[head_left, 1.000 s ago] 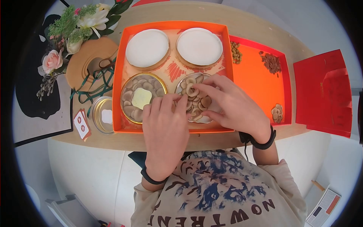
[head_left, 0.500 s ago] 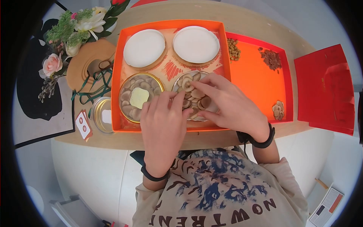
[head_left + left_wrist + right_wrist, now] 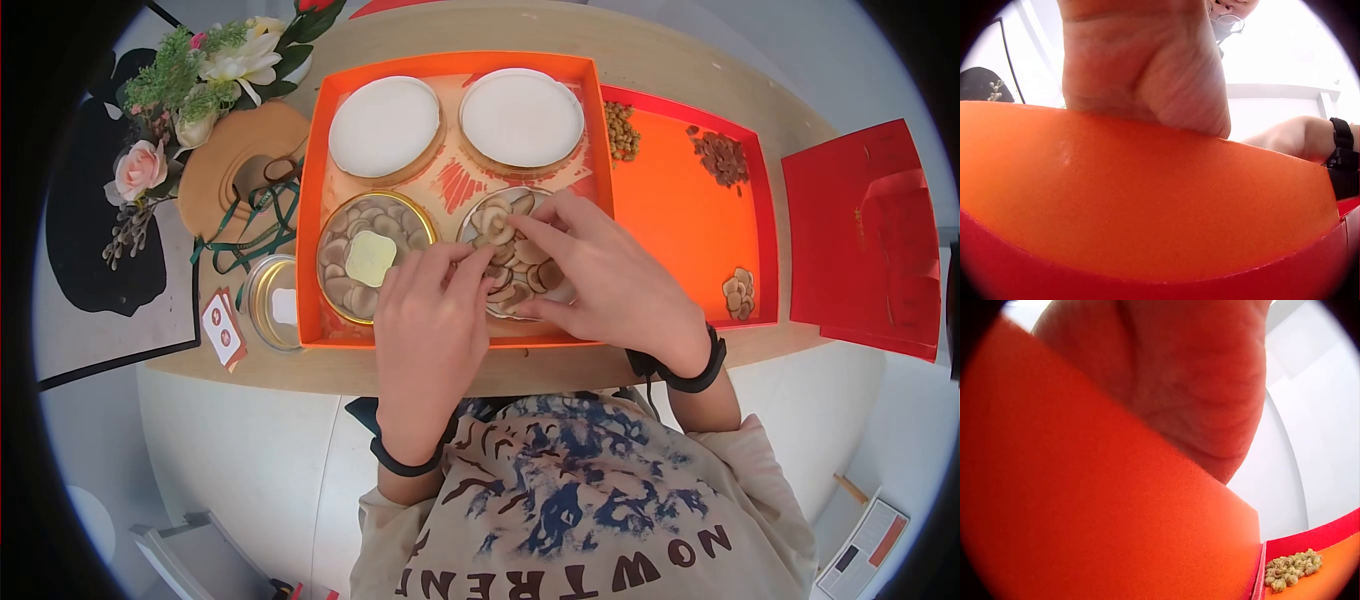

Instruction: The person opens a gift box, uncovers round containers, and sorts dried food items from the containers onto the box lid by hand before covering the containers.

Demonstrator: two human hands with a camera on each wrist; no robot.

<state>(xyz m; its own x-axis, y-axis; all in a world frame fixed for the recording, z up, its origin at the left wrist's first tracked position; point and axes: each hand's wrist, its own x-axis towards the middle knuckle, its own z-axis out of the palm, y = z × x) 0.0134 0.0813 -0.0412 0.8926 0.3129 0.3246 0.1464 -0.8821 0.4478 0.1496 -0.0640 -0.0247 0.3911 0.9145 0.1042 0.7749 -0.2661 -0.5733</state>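
Observation:
A round dish (image 3: 466, 226) of thin, pale dried slices (image 3: 520, 250) with brown rims sits at the front right of an orange box (image 3: 309, 200). My right hand (image 3: 620, 275) reaches over it from the right, index fingertip touching the slices near the top and thumb spread apart at the lower side. From the left, my left hand (image 3: 430, 310) has bent fingers at the dish's left part; its fingertips are partly hidden. Beside it stands a gold-rimmed round tin (image 3: 345, 215) of similar slices under a clear top with a pale yellow label (image 3: 371, 258). In both wrist views the box wall hides the fingers.
Two white round lids (image 3: 384, 125) fill the box's back half. To the right, an orange-red tray (image 3: 680, 220) bears greenish buds (image 3: 1293, 570), brown bits (image 3: 722, 158) and a few slices (image 3: 738, 293). A clear round tin (image 3: 270, 305), cards (image 3: 222, 328), ribbon and flowers (image 3: 140, 170) lie left.
The view has shifted slightly. Both hands stay over the dish; the fingers make small movements among the slices, and the left fingertips have drawn back slightly to the left.

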